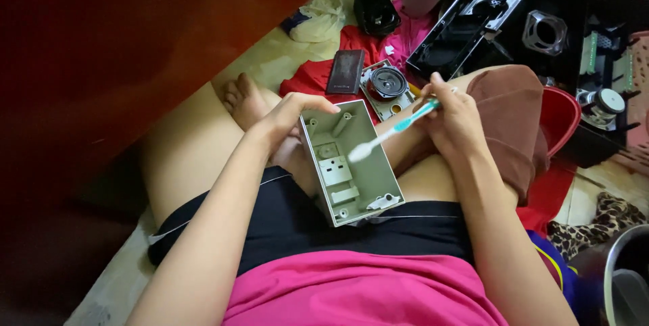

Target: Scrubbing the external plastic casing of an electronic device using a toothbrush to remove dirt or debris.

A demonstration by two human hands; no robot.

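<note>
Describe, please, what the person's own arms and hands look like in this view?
Both arms are bare from the wrist to as far up as the view shows, with no sleeves on them. The left hand and right hand wear no gloves, and no watch or bracelet shows. A pale ring may sit on a right finger; too small to tell.

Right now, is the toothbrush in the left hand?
No, the right hand grips the toothbrush, whose bristles rest inside the open grey plastic casing that the left hand steadies by its upper edge.
</note>
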